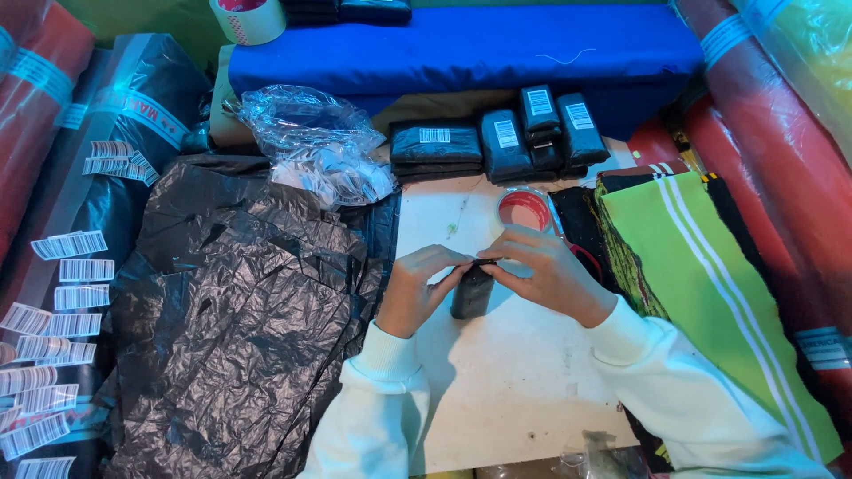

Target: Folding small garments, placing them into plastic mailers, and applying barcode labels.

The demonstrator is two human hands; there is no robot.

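Two hands meet at the centre of the white surface (506, 372). At 9 o'clock lie crumpled black plastic sheets (240, 310); at 12 o'clock, a row of black labelled packets (497, 142). Left hand (417, 293) and right hand (546, 270) both pinch, fingers closed, the top of a small black packet (470, 291) standing between them, just below a roll of red tape (525, 211).

Crumpled black plastic sheets (240, 319) are spread at the left, with barcode stickers (62, 302) stuck beside them. Wrapped black parcels (497, 137) are stacked below a blue cloth (461, 44). A green striped fabric (701, 257) is laid at the right.
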